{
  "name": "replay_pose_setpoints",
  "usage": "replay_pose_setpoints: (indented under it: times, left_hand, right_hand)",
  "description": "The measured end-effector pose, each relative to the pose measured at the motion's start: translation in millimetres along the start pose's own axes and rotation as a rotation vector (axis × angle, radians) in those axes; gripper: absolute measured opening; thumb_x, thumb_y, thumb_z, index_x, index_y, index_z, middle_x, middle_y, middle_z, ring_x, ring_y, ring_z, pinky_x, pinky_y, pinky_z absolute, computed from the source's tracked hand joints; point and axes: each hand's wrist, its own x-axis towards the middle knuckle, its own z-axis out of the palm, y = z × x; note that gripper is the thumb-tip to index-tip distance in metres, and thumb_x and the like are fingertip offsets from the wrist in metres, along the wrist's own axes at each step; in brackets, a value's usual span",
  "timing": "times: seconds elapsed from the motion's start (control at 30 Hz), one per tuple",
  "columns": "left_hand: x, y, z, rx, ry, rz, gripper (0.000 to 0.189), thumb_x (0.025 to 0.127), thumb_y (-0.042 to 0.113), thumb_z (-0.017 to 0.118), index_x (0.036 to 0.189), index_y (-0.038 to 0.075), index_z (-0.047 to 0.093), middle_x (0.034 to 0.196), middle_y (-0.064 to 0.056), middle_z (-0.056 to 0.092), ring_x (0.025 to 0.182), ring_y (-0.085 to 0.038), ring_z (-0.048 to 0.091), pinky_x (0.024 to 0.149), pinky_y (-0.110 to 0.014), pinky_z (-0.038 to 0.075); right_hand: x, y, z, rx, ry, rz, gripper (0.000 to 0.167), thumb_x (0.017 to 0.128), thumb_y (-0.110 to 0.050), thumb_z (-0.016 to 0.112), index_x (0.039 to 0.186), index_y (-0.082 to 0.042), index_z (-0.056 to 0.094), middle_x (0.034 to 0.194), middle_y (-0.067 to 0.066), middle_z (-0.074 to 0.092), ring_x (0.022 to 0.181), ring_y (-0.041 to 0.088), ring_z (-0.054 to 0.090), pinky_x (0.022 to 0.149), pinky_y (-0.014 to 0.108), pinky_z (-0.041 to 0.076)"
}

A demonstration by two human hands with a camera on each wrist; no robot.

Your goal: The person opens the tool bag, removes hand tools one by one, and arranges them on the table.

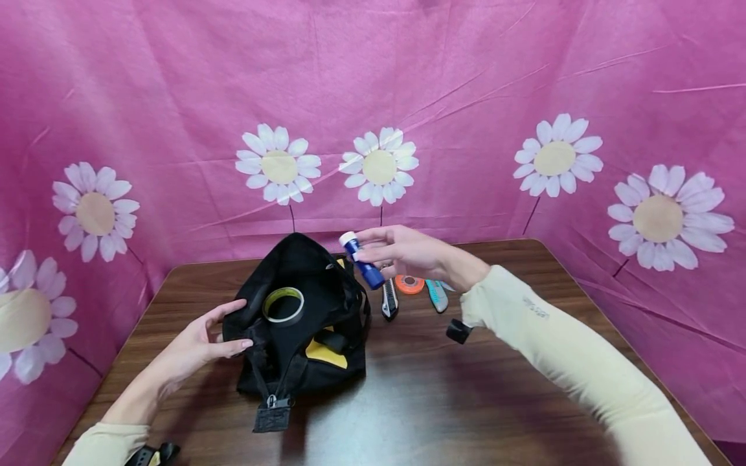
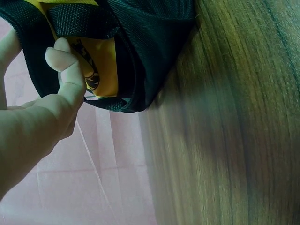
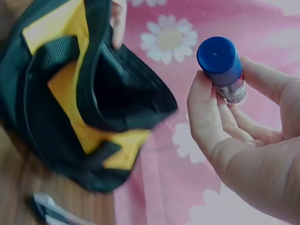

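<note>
A black tool bag (image 1: 326, 375) with yellow panels stands on the table, its zippered mouth spread wide. My left hand (image 1: 195, 343) holds the left edge of that mouth, thumb on one side and fingers on the other. Inside the bag a roll of tape (image 1: 285, 320) shows against the dark lining. Above the bag's right side, my right hand (image 1: 402, 251) pinches a blue glue stick (image 1: 364, 264) with a white end between thumb and fingers. In the right wrist view the glue stick (image 3: 217, 63) shows its blue end and a printed label.
Right of the bag, under my right hand, lie a utility knife (image 1: 390, 301), an orange disc-shaped roll (image 1: 410, 285) and a teal-handled cutter (image 1: 436, 296). They rest on the brown wooden table (image 1: 419, 401). A pink cloth with daisies (image 1: 454, 97) hangs behind and at both sides.
</note>
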Motion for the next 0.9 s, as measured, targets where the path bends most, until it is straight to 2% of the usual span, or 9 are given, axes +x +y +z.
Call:
replay_pose_setpoints:
  times: [0.2, 0.37, 0.57, 0.67, 0.77, 0.9]
  left_hand:
    - [0.4, -0.3, 0.2, -0.006, 0.000, 0.004, 0.082, 0.091, 0.008, 0.076, 0.158, 0.005, 0.028, 0.133, -0.023, 0.053, 0.095, -0.017, 0.068, 0.079, -0.032, 0.054]
    - [-1.1, -1.5, -2.1, 0.000, -0.005, 0.011, 0.082, 0.092, 0.008, 0.075, 0.158, 0.005, 0.028, 0.129, -0.021, 0.057, 0.095, -0.016, 0.068, 0.079, -0.031, 0.054]
    - [-1.7, -1.9, -3.6, -0.007, -0.015, 0.017, 0.081, 0.092, 0.006, 0.074, 0.158, 0.004, 0.027, 0.117, -0.016, 0.065, 0.093, -0.015, 0.068, 0.079, -0.031, 0.054]
    - [-1.7, -2.4, -3.4, -0.011, -0.016, 0.019, 0.081, 0.092, 0.005, 0.074, 0.158, 0.003, 0.027, 0.118, -0.014, 0.066, 0.094, -0.015, 0.068, 0.079, -0.030, 0.054]
    - [-1.4, -2.3, -3.1, -0.008, -0.013, 0.017, 0.081, 0.092, 0.006, 0.074, 0.158, 0.003, 0.027, 0.120, -0.016, 0.064, 0.095, -0.015, 0.068, 0.079, -0.030, 0.054]
    - [-0.3, -1.4, -2.6, 0.006, -0.006, 0.017, 0.081, 0.092, 0.008, 0.075, 0.158, 0.005, 0.028, 0.131, -0.020, 0.057, 0.097, -0.016, 0.068, 0.079, -0.031, 0.055]
  right_hand:
    - [-31.6, 0, -41, 0.063, 0.087, -0.026, 0.059, 0.102, -0.009, 0.060, 0.155, -0.003, 0.036, 0.130, 0.014, 0.062, 0.099, 0.022, 0.068, 0.082, 0.036, 0.058]
    - [-55.2, 11, -77, 0.080, 0.152, -0.039, 0.059, 0.103, -0.009, 0.059, 0.154, 0.003, 0.033, 0.121, 0.010, 0.067, 0.090, 0.015, 0.069, 0.075, 0.030, 0.058]
    - [-76.7, 35, -124, 0.081, 0.272, -0.052, 0.059, 0.104, -0.011, 0.059, 0.154, 0.004, 0.032, 0.110, 0.007, 0.070, 0.090, 0.018, 0.072, 0.077, 0.033, 0.058]
    - [-83.8, 50, -150, 0.114, 0.345, -0.026, 0.052, 0.104, -0.012, 0.059, 0.150, -0.001, 0.038, 0.106, 0.006, 0.071, 0.088, 0.016, 0.071, 0.082, 0.035, 0.058]
    - [-91.2, 66, -173, 0.145, 0.430, 0.018, 0.043, 0.104, -0.014, 0.059, 0.144, -0.006, 0.044, 0.101, 0.003, 0.071, 0.084, 0.012, 0.069, 0.079, 0.033, 0.057]
    - [-100.4, 85, -195, 0.094, 0.489, 0.051, 0.045, 0.105, -0.016, 0.058, 0.146, -0.004, 0.043, 0.100, -0.003, 0.071, 0.088, 0.010, 0.067, 0.077, 0.030, 0.056]
